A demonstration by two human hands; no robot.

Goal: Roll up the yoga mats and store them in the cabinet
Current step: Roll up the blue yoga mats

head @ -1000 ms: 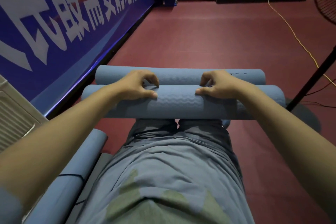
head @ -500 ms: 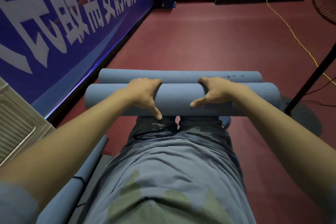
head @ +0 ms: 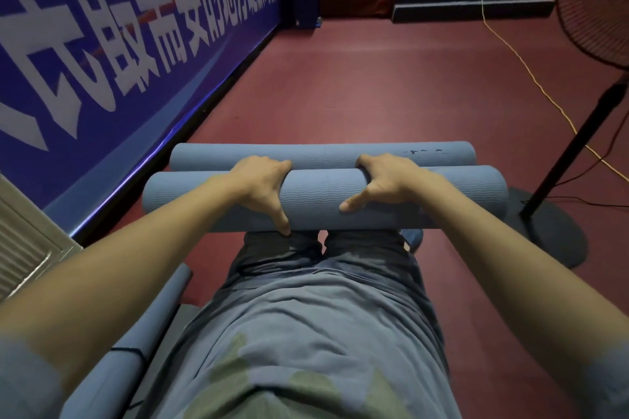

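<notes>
near mat roll | L hand + R hand grip | far roll touching

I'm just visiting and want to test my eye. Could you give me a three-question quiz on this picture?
1. True or false: both the left hand and the right hand grip the near mat.
2. How many rolled mats lie crosswise ahead of the person? A one, B two, C four.
3. What stands on the floor at far right?

Key: 1 true. 2 B; the far mat lies behind. 3 A fan on its stand.
</notes>
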